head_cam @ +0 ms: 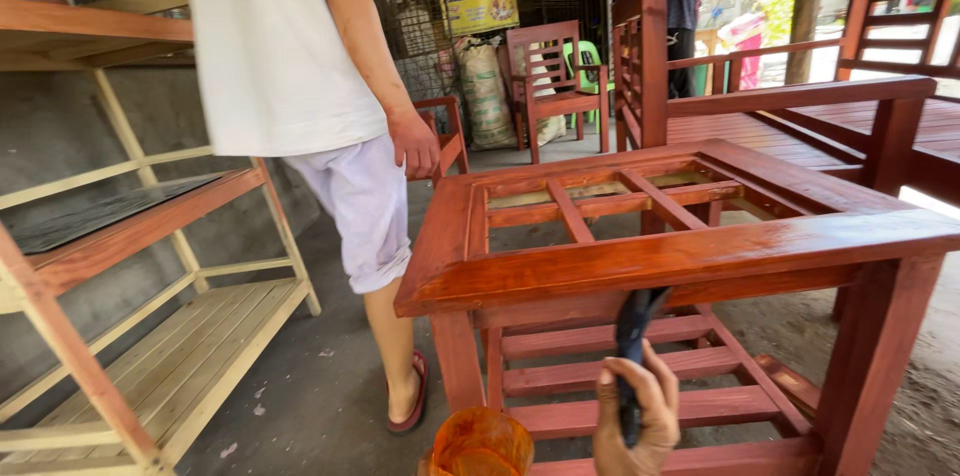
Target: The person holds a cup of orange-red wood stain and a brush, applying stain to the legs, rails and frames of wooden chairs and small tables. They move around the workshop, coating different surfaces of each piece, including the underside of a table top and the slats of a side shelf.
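Paintbrush with a dark handle (631,356) is what's in play, but going left to right first: an unfinished pale wooden shelf rack (150,336) stands at far left, with a co-worker in a white shirt and light shorts (300,86) walking just beside it. Bottom centre there's an orange translucent plastic container (480,444); I can't tell how the left hand is gripping it, since that hand isn't visible. Right next to it, the right hand (635,421) is wrapped around the brush handle, bristle end up against the front rail of the glossy red-brown slatted wooden table frame (690,256).
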